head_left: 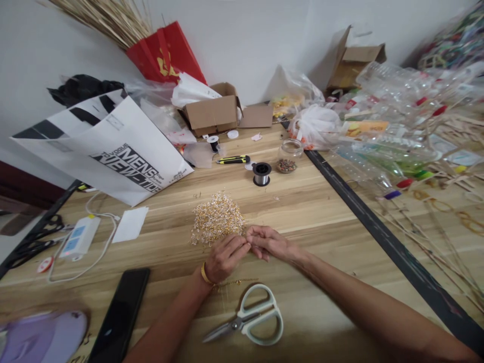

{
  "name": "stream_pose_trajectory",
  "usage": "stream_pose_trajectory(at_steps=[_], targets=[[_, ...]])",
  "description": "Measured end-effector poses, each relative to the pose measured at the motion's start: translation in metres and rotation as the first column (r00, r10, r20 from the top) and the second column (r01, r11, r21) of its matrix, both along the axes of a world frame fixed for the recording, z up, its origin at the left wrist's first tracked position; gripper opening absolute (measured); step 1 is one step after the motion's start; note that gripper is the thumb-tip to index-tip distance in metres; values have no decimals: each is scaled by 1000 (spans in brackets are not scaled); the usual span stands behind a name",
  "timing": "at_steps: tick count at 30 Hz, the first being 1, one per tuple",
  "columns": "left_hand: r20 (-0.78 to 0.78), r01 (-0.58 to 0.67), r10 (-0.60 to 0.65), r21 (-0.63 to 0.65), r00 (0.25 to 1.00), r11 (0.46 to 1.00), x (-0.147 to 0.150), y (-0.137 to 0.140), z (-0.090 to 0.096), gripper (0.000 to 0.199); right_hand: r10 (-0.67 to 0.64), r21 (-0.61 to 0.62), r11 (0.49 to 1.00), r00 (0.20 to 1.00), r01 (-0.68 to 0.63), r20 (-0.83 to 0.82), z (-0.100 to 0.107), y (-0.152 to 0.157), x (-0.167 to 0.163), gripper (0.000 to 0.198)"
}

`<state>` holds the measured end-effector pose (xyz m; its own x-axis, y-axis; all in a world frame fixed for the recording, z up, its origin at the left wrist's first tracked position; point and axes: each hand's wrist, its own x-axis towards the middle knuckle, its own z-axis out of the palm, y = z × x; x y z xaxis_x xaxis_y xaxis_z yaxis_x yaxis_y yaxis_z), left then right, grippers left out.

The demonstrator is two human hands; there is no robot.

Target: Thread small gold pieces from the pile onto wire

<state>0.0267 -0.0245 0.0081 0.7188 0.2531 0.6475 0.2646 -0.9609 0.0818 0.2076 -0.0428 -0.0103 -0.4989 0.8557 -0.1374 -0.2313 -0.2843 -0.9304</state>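
Note:
My left hand (227,256) and my right hand (271,243) meet fingertip to fingertip just above the table, both pinched closed. Whatever sits between the fingers is too small to make out. Touching or right behind the left hand lies a heap of small gold and clear beads (217,217). A thin gold beaded chain (242,281) rests beneath the left wrist, with fine thread-like lines hanging near it. Closer to me, scissors with pale handles (262,315) lie with their blades pointing left. A yellow bracelet (205,273) circles my left wrist.
Behind the beads are a wire spool (261,174), a yellow-black utility knife (232,160) and a glass jar (289,156). A phone (121,312), power strip (80,237) and white paper bag (113,146) stand left. Plastic bottles (378,171) crowd the right, past a black strip (363,217).

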Motion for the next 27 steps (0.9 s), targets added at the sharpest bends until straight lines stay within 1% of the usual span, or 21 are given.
stream_pose_trajectory(at_steps=[6,11,19,25,27], targets=[[1,-23,23,-50,1000,998,0,0,-3,11,-5,15,1000,1000,5,23,1,-1,-1,32],[11,-58,60,-132,998,990,1,-2,-5,12,-4,26,1000,1000,4,30,2,-1,-1,31],[14,-109,116,-248,993,963,2,-2,-5,9,-51,43,998,997,49,62,5,-1,-1,34],[44,-130,153,-333,987,934,3,1,-5,5,-100,78,993,991,93,87,5,-2,-2,36],[56,-130,163,-381,985,915,4,1,-5,4,-105,87,992,990,97,94,6,-2,-2,36]])
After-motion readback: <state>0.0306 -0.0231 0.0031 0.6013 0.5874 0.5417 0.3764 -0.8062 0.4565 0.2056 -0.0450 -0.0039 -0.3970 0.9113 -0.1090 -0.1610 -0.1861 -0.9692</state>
